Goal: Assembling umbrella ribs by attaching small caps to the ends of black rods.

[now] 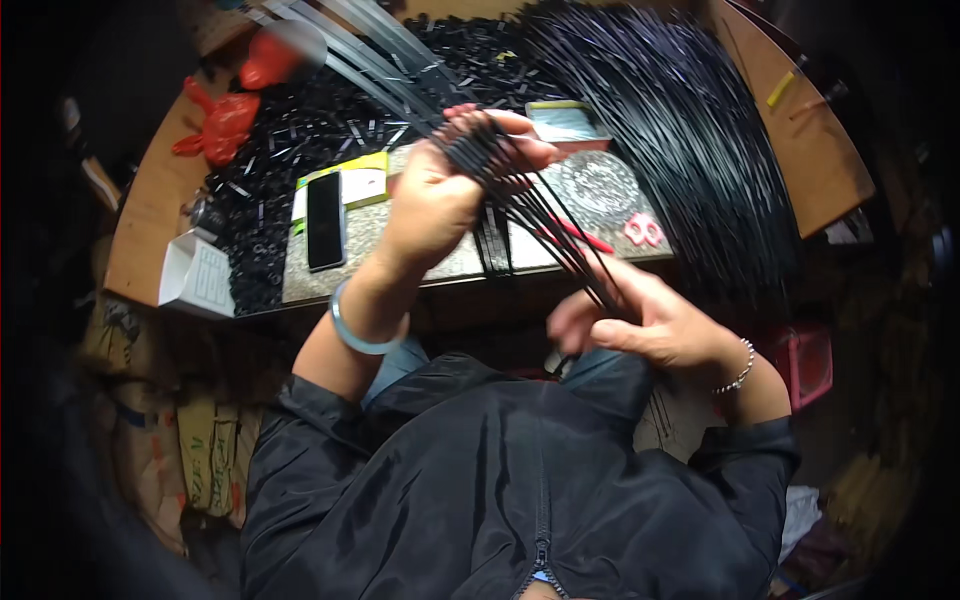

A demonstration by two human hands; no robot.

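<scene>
My left hand, raised above the front of the table, is closed round a bundle of thin black strands. Beyond this hand, broad translucent grey strips fan out toward the upper left. The strands slant down to my right hand, whose fingers curl about their lower ends. Motion blurs those fingertips. Several more dark strands hang below the left hand in front of the board's edge. A bangle circles my left wrist and a beaded bracelet my right.
A speckled board carries a phone, a yellow-white box and a pink two-looped object. Short black pieces heap behind; long black strands pile at right. A red bag and white carton lie left.
</scene>
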